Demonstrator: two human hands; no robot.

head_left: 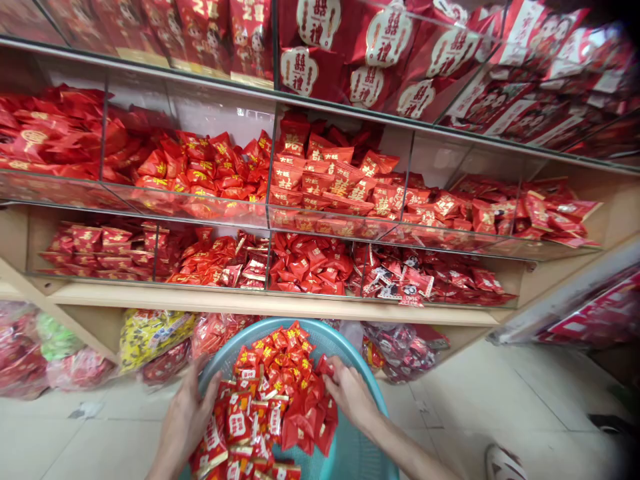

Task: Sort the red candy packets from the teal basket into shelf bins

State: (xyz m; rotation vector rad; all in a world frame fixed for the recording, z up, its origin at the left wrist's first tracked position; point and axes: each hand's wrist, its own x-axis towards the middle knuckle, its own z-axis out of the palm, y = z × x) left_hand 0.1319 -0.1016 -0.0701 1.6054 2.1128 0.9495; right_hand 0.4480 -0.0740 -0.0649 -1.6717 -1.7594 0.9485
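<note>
Right hand (350, 393), low and just right of the centre of the frame, has its thumb and fingers bent together on a small red packet (323, 366) at the right edge of a heap of sweets. Left hand (189, 407), in the lower left of centre, sits at the left rim of the basket with its thumb apart from the fingers, beside the sweets; whether it grips anything cannot be told. The blue-green plastic basket (363, 340) stands at the bottom centre, and the heap of red and gold wrapped sweets (280, 363) fills much of it, with plain dark red packets (310, 420) toward the right and white-labelled packets (239, 419) toward the left. Behind it, a wooden shelf (280, 303) crosses the frame, its clear-walled bins full of red packets. Larger red bags (320, 23) line the top. Below the shelf, a yellow bag (155, 337) lies at left and a clear bag (405, 347) right of the basket, on the tiled floor (465, 407). A shoe (504, 463) shows at lower right.
</note>
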